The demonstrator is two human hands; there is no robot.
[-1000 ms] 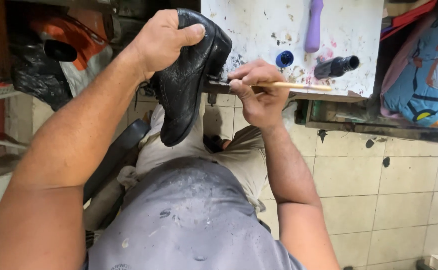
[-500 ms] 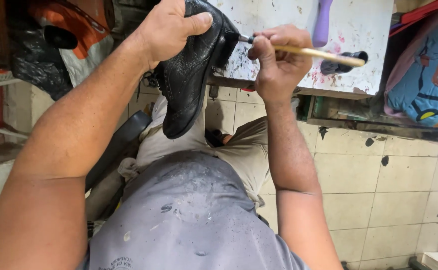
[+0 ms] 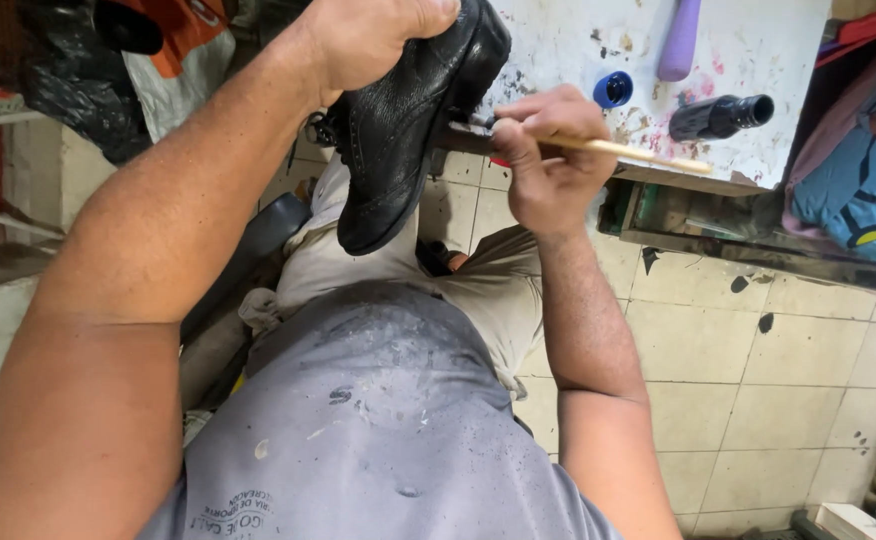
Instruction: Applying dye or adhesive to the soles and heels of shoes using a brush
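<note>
Left hand (image 3: 373,35) clamped around the black shoe (image 3: 408,120), raised over the lap, toe pointing down. Right hand (image 3: 548,165) pinches a thin brush (image 3: 628,150), tip at the shoe's sole beside the stained table's (image 3: 758,60) near edge.

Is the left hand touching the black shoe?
Touching. Head view: left hand wraps over the black shoe, fingers pressed on its upper.

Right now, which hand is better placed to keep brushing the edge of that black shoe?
The right hand, probably: it already grips the wooden-handled brush with the tip at the black shoe, while the left hand is occupied holding the shoe up.
</note>
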